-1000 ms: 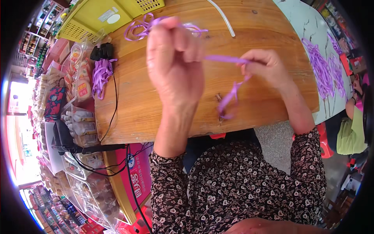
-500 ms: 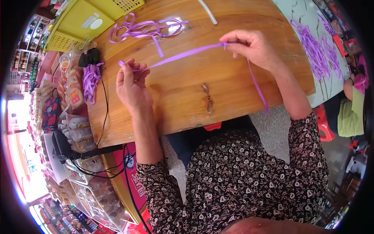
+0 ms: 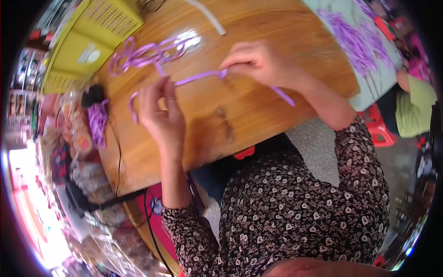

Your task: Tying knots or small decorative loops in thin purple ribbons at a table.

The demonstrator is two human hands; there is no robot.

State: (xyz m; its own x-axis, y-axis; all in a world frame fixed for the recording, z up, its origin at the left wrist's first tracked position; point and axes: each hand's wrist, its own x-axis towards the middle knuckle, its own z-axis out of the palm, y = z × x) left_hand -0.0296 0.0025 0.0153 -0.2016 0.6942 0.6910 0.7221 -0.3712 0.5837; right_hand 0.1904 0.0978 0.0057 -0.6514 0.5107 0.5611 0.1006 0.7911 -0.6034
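Note:
A narrow purple ribbon runs between my two hands above the wooden table, bowed slightly rather than taut. My left hand pinches it near one end, and a short tail curls down on the hand's left. On the other side, the closed fingers of my right hand grip the ribbon. A longer tail hangs out below that wrist. Just beyond my hands, a loose looped length of purple ribbon lies on the tabletop. Motion blurs both hands a little.
A yellow plastic basket stands at the far left. Beside it are a purple ribbon bundle and bagged goods. A pale strip lies at the back. More purple ribbons cover a white table at right, near a seated person and red stool.
My hands have come closer together, and the ribbon between them has shortened and slackened. The tail at my left hand hangs longer. The whole view has shifted slightly.

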